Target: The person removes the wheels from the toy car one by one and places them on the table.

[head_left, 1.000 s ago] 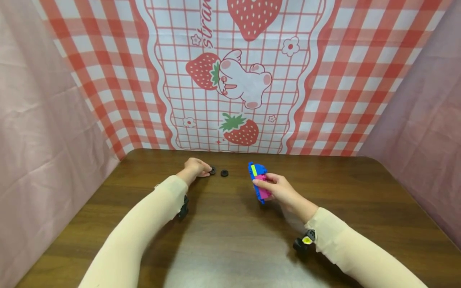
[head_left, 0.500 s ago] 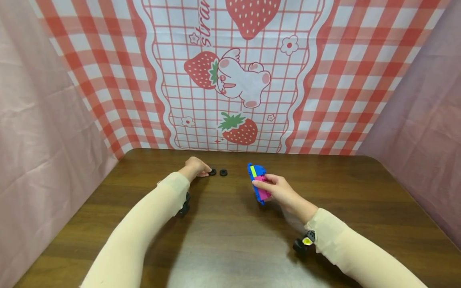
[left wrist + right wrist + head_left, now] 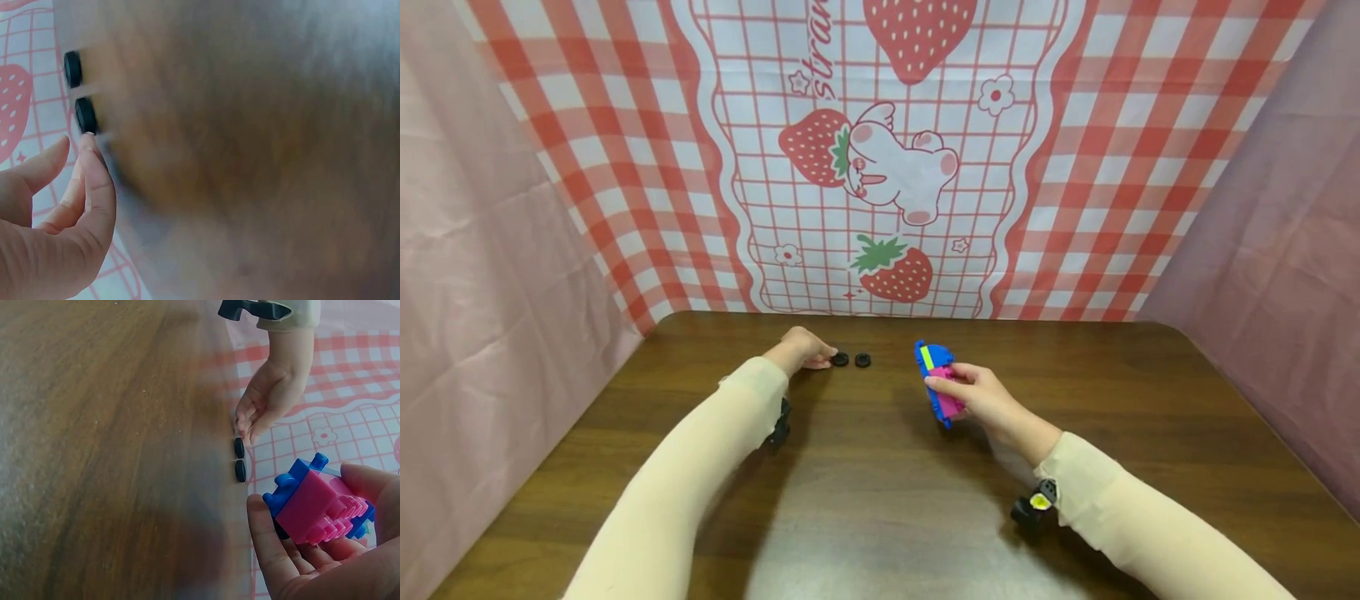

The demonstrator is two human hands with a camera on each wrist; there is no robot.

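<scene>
Two small black wheels lie side by side near the table's far edge, a left one (image 3: 840, 359) and a right one (image 3: 862, 360). My left hand (image 3: 805, 347) is just left of them. In the left wrist view its index fingertip touches the nearer wheel (image 3: 86, 115), while the thumb stands apart from the fingers. My right hand (image 3: 992, 404) holds a toy of building blocks (image 3: 950, 403) above the table, thumb on one side and fingers on the other. Blue, pink and lime parts make up this toy; pink studs show in the right wrist view, and the palm side is partly hidden.
The brown wooden table (image 3: 865, 492) ends at a hanging red-and-white checked cloth (image 3: 1082, 208) with strawberry prints. Pink drapes (image 3: 512, 275) hang at both sides. A dark wrist camera (image 3: 1030, 510) sits under the right sleeve.
The fingers of my left hand have drawn back slightly to the left, uncovering more of the nearer wheel. My right hand keeps holding the block toy in about the same place.
</scene>
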